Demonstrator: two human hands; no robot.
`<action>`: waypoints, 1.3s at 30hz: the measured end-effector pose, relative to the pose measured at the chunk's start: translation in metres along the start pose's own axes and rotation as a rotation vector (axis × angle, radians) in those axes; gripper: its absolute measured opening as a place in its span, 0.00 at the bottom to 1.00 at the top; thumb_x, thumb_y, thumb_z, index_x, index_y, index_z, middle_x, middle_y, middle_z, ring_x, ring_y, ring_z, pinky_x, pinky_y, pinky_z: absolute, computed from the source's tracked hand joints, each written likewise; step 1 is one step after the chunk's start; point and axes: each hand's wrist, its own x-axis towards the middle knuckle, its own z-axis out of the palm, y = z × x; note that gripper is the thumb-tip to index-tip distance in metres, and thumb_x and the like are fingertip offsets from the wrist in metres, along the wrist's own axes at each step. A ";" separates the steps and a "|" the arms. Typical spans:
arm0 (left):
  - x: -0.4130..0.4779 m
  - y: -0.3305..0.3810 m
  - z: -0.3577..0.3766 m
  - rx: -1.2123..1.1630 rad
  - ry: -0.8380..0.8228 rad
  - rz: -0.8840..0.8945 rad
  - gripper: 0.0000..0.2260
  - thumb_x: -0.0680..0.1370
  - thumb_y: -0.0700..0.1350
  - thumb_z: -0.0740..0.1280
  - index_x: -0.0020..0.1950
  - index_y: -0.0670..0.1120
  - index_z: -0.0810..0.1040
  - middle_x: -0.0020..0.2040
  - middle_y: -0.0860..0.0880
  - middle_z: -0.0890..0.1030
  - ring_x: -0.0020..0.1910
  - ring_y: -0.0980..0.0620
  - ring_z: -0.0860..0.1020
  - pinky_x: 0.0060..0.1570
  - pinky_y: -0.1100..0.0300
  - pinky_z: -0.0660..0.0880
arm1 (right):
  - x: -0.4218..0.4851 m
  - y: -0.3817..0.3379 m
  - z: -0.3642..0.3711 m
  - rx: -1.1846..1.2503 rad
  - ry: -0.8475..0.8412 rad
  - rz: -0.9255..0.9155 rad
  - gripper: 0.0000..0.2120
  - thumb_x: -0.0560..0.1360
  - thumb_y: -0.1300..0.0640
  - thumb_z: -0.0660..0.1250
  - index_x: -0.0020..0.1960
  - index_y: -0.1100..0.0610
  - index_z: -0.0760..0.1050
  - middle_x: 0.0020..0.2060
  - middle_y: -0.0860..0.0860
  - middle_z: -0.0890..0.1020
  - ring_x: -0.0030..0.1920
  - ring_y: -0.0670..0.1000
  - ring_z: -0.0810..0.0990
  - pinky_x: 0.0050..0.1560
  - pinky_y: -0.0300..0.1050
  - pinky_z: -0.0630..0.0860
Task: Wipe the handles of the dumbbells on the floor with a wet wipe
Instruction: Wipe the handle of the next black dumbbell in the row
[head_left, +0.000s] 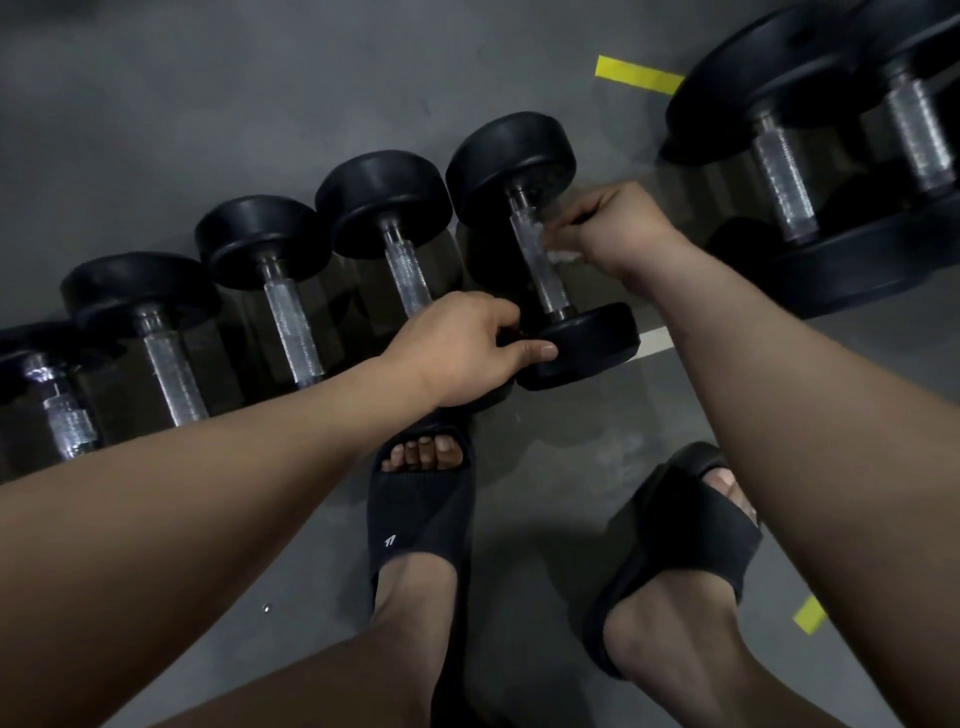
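Several black dumbbells with knurled silver handles lie in a row on the grey floor. My right hand (610, 228) is closed on a white wet wipe (563, 249), pressed against the handle (535, 260) of the middle dumbbell (511, 156). My left hand (462, 345) grips the near black head of the neighbouring dumbbell (382, 195), its thumb touching the wiped dumbbell's near head (587, 345). The right hand is blurred with motion.
Two bigger dumbbells (779, 171) lie at the upper right. More small ones (265, 239) run down to the left. My feet in black slides (421, 519) stand just below the row. Yellow tape strips (636, 75) mark the floor.
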 end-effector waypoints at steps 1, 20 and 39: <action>0.000 0.000 0.001 0.005 0.000 -0.004 0.23 0.74 0.71 0.64 0.35 0.53 0.71 0.37 0.55 0.75 0.38 0.54 0.75 0.37 0.54 0.75 | 0.003 -0.003 0.003 0.028 0.037 0.024 0.09 0.70 0.64 0.77 0.36 0.52 0.83 0.31 0.45 0.84 0.32 0.43 0.80 0.38 0.38 0.78; -0.001 0.003 -0.002 -0.019 -0.009 0.001 0.22 0.74 0.70 0.65 0.36 0.53 0.74 0.37 0.54 0.77 0.38 0.55 0.76 0.39 0.52 0.78 | -0.030 0.007 -0.009 -0.174 -0.082 0.112 0.05 0.69 0.56 0.81 0.39 0.55 0.85 0.35 0.52 0.86 0.41 0.52 0.86 0.48 0.47 0.84; 0.016 0.029 -0.014 -0.541 0.157 -0.022 0.12 0.74 0.49 0.77 0.54 0.56 0.78 0.48 0.55 0.82 0.50 0.59 0.81 0.56 0.59 0.79 | -0.096 0.016 0.000 0.281 0.229 -0.062 0.06 0.73 0.60 0.76 0.48 0.61 0.83 0.35 0.48 0.83 0.35 0.42 0.79 0.39 0.34 0.76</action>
